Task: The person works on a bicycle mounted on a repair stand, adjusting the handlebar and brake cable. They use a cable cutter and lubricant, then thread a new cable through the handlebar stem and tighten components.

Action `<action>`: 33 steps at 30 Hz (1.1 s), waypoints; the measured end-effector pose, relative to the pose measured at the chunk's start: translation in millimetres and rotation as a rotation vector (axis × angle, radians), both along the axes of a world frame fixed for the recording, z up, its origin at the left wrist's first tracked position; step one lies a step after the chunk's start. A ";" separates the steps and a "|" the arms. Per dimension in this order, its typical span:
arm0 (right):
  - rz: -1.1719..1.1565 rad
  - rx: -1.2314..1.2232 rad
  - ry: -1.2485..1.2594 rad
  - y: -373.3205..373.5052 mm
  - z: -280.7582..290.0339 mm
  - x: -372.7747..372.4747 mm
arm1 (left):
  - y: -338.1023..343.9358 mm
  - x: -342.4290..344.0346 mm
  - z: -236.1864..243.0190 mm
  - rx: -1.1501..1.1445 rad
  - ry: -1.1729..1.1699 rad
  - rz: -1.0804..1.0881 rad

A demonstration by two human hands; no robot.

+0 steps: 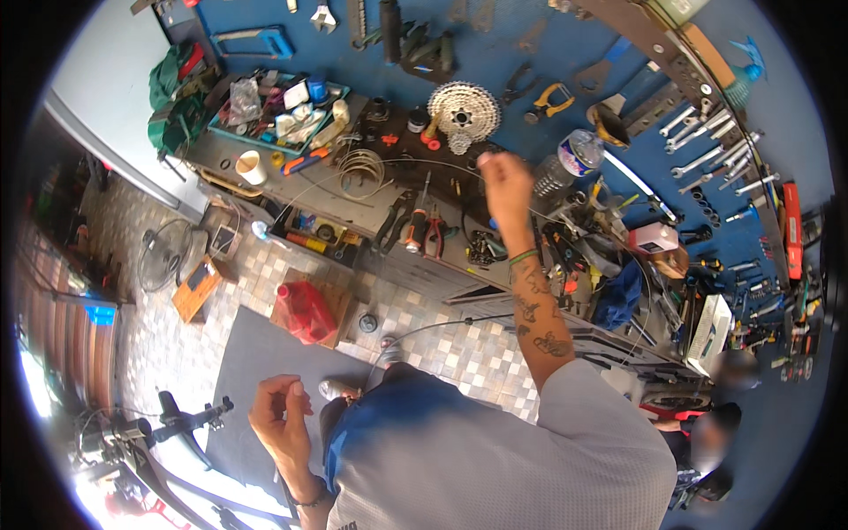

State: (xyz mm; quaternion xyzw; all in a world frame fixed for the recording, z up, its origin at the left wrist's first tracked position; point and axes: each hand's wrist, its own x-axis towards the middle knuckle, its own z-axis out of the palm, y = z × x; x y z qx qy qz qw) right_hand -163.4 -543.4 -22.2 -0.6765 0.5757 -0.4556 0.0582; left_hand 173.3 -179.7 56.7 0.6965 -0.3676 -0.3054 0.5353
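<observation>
My right hand (507,187) is raised over the back of the workbench (455,281), its fingers bent together. Whatever it may hold is hidden. A thin cable (415,162) runs across the bench and passes close by that hand; whether they touch is unclear. To the hand's left stands a large bicycle cassette (464,113), and to its right a clear plastic bottle (565,166). Low on the left, my left hand (281,422) hovers in front of my body with fingers curled toward the thumb. Nothing is visible in its grip. A bicycle handlebar (190,427) lies nearest to it.
Pliers (435,237), a screwdriver (415,230) and coiled cable (362,172) lie on the bench. A crowded teal tray (265,141) sits farther left. On the floor side stands a red jug (305,311). Wrenches (702,150) hang on the blue wall. Another person (707,442) is at far right.
</observation>
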 end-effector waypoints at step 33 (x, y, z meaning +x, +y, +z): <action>0.156 0.219 -0.031 124.4 -64.4 55.9 | 63.7 114.5 -37.8 -0.002 -0.057 -0.137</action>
